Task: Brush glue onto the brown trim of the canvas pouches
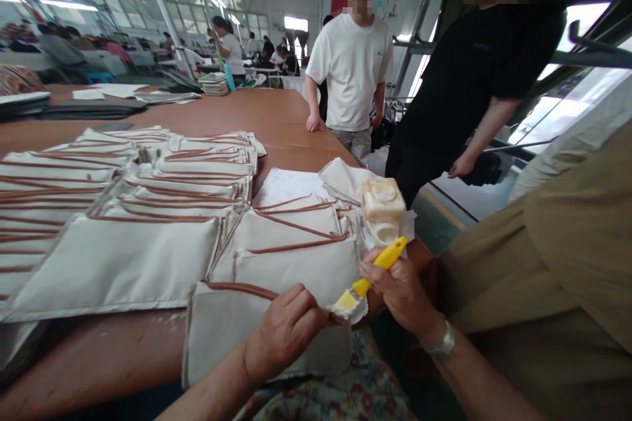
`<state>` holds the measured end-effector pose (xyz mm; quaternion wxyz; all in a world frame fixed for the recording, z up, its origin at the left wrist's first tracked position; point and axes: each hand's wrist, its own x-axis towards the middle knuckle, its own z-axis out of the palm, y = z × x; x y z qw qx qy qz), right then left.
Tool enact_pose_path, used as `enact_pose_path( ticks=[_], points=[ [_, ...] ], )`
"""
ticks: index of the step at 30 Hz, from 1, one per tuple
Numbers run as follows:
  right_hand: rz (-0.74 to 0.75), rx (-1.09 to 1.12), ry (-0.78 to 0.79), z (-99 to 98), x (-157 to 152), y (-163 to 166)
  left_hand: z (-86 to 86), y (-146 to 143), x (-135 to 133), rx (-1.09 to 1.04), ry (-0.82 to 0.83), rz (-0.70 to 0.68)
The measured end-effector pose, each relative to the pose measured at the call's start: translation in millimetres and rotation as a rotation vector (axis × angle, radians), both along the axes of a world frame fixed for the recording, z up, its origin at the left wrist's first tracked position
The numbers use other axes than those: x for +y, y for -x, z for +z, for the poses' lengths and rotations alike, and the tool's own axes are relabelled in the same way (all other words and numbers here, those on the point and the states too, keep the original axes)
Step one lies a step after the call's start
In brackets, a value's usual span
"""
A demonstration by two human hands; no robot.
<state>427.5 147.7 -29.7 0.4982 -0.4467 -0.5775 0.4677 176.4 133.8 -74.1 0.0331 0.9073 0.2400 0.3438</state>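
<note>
My right hand [401,289] grips a yellow-handled brush [375,270] whose tip is loaded with pale glue. My left hand [284,332] pinches the edge of a cream cloth bag [222,335] with a brown cord, right by the brush tip, at the near table edge. A glue-caked pot [382,209] stands just beyond the brush on a scrap of cloth.
Rows of overlapping cream bags with brown cords [123,210] cover the brown table [257,115]. Two people stand at the far right edge, one in a white shirt [351,72], one in black [469,79]. A person in an olive top [553,289] is close on my right. Workers fill the background.
</note>
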Motion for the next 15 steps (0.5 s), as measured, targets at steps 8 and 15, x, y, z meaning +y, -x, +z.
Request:
enact_pose_path(
  ticks=[8, 15],
  points=[
    [-0.159, 0.103, 0.042, -16.3, 0, -13, -5.7, -8, 2, -0.028, -0.038, 0.082],
    [-0.337, 0.231, 0.171, -35.2, -24, -31, -9.2, 6, 8, 0.232, 0.109, 0.334]
  ],
)
